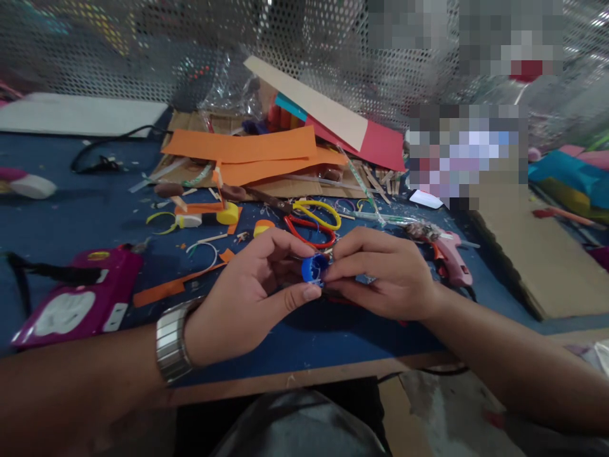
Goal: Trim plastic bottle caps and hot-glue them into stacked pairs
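A small blue plastic cap [313, 269] is held between both hands over the near part of the blue table. My left hand [252, 292] pinches its left side and bottom between thumb and fingers. The fingertips of my right hand [380, 273] press at its right edge, with thin pale strands at the rim. Just beyond the hands lie scissors [314, 222] with red and yellow handles. A yellow and orange piece [263, 228] sits past my left fingers.
Orange paper [238, 145] and cardboard pile up at the back. A pink glue gun [454, 259] and a large cardboard sheet [547, 235] lie right. At left are a magenta case [85, 298] and a white board [80, 114]. Scraps litter the table [342, 349].
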The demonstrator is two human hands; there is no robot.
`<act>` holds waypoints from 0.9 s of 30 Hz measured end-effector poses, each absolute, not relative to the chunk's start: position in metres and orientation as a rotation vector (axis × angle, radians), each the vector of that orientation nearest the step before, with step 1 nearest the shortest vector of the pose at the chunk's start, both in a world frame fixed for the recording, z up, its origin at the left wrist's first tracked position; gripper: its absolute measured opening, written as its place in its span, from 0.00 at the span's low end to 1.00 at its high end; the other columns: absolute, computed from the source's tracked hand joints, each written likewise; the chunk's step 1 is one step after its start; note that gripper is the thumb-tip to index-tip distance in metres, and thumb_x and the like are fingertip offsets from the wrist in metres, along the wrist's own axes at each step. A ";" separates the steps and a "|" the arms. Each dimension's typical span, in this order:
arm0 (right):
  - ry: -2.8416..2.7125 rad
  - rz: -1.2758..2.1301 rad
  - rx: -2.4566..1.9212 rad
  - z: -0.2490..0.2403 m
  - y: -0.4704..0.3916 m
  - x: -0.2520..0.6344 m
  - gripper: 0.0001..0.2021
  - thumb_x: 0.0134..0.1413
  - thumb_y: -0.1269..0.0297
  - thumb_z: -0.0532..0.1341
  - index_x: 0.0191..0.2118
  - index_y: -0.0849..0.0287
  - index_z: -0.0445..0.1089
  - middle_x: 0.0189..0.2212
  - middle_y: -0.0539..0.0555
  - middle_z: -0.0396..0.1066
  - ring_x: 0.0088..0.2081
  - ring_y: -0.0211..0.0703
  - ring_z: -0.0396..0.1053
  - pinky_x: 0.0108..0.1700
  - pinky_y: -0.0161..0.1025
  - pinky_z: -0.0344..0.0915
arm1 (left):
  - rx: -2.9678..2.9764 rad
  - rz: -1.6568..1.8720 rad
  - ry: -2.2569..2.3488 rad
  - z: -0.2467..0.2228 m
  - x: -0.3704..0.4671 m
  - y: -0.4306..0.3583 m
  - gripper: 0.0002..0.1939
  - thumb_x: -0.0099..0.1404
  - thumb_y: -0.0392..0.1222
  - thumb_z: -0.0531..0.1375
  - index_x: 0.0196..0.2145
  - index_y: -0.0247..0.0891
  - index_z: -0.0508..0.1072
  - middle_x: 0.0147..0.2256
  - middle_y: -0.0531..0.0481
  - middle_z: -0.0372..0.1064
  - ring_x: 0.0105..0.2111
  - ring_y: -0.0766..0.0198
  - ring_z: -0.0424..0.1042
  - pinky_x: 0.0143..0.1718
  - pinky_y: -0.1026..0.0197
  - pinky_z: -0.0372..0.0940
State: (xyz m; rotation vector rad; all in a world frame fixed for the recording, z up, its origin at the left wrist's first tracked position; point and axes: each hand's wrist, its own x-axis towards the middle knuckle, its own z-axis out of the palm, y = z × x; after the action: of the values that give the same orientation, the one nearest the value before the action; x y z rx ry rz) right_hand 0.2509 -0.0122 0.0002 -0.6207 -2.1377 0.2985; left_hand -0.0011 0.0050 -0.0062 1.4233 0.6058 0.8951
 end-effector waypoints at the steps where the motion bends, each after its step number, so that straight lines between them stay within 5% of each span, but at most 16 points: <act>1: -2.139 0.299 -0.618 0.000 -0.013 0.251 0.01 0.71 0.71 0.73 0.45 0.63 0.83 0.41 0.58 0.83 0.41 0.38 0.82 0.47 0.34 0.80 | 1.424 0.897 0.602 -0.006 -0.001 0.005 0.16 0.68 0.36 0.77 0.48 0.42 0.77 0.43 0.50 0.82 0.41 0.64 0.85 0.46 0.65 0.82; 9: -2.149 0.164 -0.681 0.006 -0.021 0.250 0.02 0.73 0.69 0.71 0.45 0.57 0.83 0.40 0.55 0.83 0.38 0.40 0.82 0.42 0.36 0.82 | 1.438 0.932 0.572 -0.002 -0.001 0.001 0.20 0.65 0.31 0.78 0.45 0.43 0.75 0.47 0.53 0.80 0.41 0.71 0.83 0.45 0.71 0.80; 23: -2.061 0.124 -0.793 0.010 -0.014 0.254 0.05 0.66 0.70 0.73 0.46 0.56 0.81 0.40 0.57 0.82 0.36 0.44 0.79 0.35 0.40 0.80 | 1.468 0.960 0.615 0.000 0.000 0.000 0.21 0.63 0.31 0.78 0.43 0.43 0.71 0.44 0.54 0.78 0.39 0.68 0.82 0.44 0.65 0.82; 27: -2.112 0.150 -0.720 0.007 -0.012 0.254 0.08 0.68 0.70 0.74 0.50 0.59 0.83 0.41 0.57 0.82 0.40 0.44 0.81 0.42 0.41 0.83 | 1.456 0.935 0.626 0.000 0.000 -0.001 0.20 0.64 0.33 0.78 0.44 0.43 0.72 0.42 0.52 0.79 0.39 0.65 0.83 0.45 0.63 0.82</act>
State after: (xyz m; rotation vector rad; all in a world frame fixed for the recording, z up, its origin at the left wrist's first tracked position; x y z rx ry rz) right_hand 0.2539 -0.0120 0.0065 -0.7204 -2.1122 0.1502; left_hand 0.0000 -0.0007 0.0000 1.4556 0.6264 0.9355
